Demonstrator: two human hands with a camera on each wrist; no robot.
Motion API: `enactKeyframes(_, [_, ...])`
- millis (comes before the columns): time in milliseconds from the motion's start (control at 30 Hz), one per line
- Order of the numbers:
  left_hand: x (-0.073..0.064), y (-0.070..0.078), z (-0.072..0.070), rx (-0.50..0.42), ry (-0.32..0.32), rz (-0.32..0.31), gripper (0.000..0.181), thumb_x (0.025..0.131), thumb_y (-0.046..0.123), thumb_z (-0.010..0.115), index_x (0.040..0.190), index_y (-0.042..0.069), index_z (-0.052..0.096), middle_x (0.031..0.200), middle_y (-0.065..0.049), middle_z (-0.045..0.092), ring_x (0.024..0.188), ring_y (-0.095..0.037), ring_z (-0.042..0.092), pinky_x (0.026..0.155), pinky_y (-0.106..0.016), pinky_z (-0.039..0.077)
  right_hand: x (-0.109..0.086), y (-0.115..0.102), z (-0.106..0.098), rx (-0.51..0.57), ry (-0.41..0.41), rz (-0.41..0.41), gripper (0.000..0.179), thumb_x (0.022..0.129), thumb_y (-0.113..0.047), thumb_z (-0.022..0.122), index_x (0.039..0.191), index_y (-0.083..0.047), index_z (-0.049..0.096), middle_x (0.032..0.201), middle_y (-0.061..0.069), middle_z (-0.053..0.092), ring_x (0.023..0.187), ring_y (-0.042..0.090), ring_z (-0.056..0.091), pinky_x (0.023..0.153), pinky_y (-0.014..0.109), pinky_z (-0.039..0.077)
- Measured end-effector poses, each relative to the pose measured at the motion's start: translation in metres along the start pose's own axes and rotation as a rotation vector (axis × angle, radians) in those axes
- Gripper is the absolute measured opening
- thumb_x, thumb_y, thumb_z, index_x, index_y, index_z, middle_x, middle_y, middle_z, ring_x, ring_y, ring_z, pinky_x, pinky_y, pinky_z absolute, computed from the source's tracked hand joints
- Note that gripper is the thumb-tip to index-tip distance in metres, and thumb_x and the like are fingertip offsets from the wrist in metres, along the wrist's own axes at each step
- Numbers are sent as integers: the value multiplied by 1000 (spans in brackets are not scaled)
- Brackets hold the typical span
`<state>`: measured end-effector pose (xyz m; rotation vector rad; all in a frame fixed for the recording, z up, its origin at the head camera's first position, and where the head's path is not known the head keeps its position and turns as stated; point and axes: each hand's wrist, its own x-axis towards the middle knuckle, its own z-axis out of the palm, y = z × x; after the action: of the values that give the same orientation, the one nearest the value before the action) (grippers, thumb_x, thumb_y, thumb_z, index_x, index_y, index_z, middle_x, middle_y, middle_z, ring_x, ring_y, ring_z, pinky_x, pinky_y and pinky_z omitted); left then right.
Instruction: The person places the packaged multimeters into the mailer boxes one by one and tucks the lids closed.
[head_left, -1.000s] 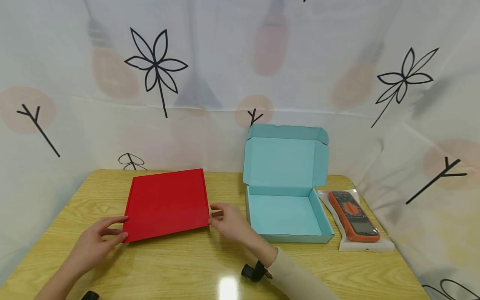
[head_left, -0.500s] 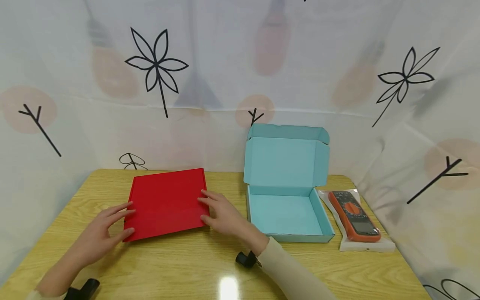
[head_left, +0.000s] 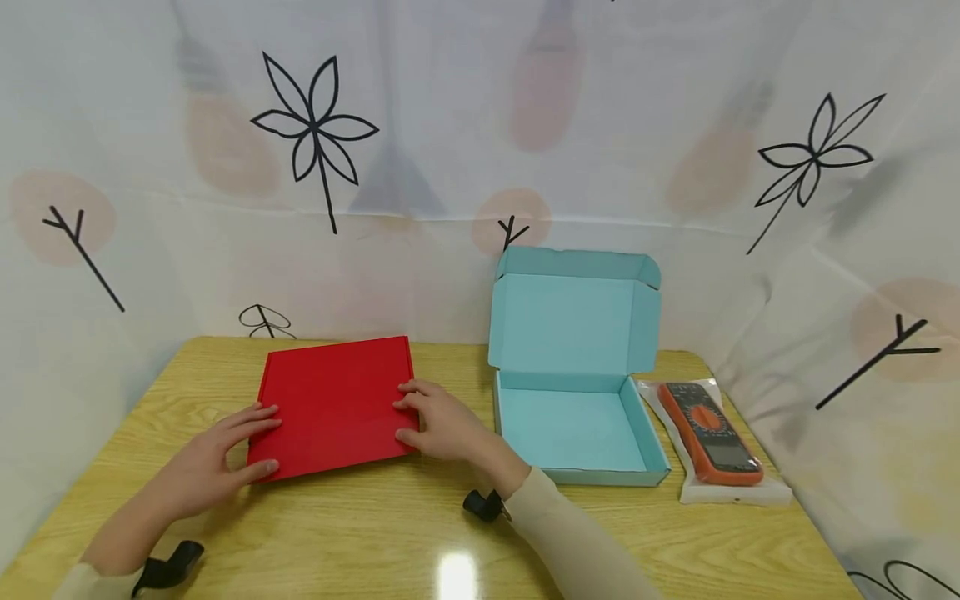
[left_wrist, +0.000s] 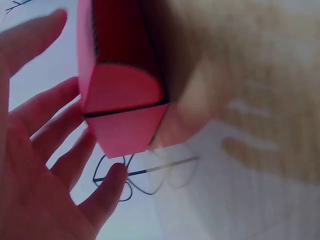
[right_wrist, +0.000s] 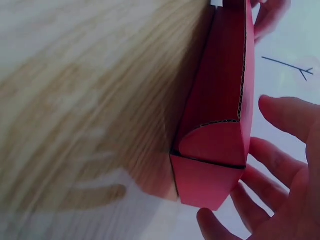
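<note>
A flat red cardboard box (head_left: 337, 404) lies on the left half of the table with its lid down. My left hand (head_left: 206, 467) rests at its left edge, fingertips on the lid and thumb by the near left corner. At the opposite side my right hand (head_left: 446, 423) touches the lid's right edge with spread, slightly bent fingers. Both wrist views show the near side of the red box (left_wrist: 125, 132), with a rounded flap and a bare corrugated edge. Neither hand is wrapped around the box. Its inside is hidden.
An open light-blue cardboard box (head_left: 566, 325) stands right of my right hand, lid raised against the patterned cloth backdrop (head_left: 420, 150). Beside it, near the table's right edge, an orange and black multimeter (head_left: 708, 433) lies in a clear plastic bag (head_left: 738, 493).
Both hands have shifted from the red box's near corners up onto its lid's side edges, and my left fingers have slid slightly inward. The red box has barely moved.
</note>
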<state>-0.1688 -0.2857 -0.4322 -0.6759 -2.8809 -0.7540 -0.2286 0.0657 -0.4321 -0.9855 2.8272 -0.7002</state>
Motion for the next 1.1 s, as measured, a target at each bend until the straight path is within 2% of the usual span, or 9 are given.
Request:
enactKeyframes(133, [3,-1,-6,-14,-54,-7,65,82,42,80,134,7,61,146,-17,47,131,-46,42,95,-64,42,1,0,-2,-5,-12,3,43,92,-33,71,130,-15,65,150,-2,43,141,19,35,110,32,38])
enactKeyframes(267, [5,-1,-7,10,-65,-10,65,78,38,84,132,8,63,144,-17,49,128,-45,44,93,-63,45,1,-2,-3,-7,-18,13,44,90,-31,74,130,-15,65,150,-2,44,141,20,35,109,32,38])
enactKeyframes(467, [13,-1,0,90,-12,-3,56,71,22,90,120,9,66,132,-15,55,120,-40,49,91,-57,49,3,-2,1,-17,10,18,47,85,-27,80,128,-18,65,145,-2,48,135,20,39,102,30,45])
enactKeyframes(700, [19,5,5,151,48,-17,53,66,19,93,111,11,67,120,-12,60,112,-38,52,87,-56,52,6,-4,6,-43,68,24,50,82,-22,83,128,-19,66,136,-1,51,128,19,43,92,26,51])
enactKeyframes(900, [22,4,9,165,77,-8,54,67,14,92,115,9,67,116,-10,59,108,-33,49,83,-53,54,8,-3,9,-41,119,22,43,82,-18,83,123,-17,71,131,0,54,124,20,45,90,23,50])
enactKeyframes(1100, [21,6,10,174,99,-8,58,68,11,91,121,7,68,117,-12,59,109,-36,47,82,-56,54,11,-6,14,-76,173,24,36,83,-16,82,118,-17,75,129,0,57,121,21,47,88,21,50])
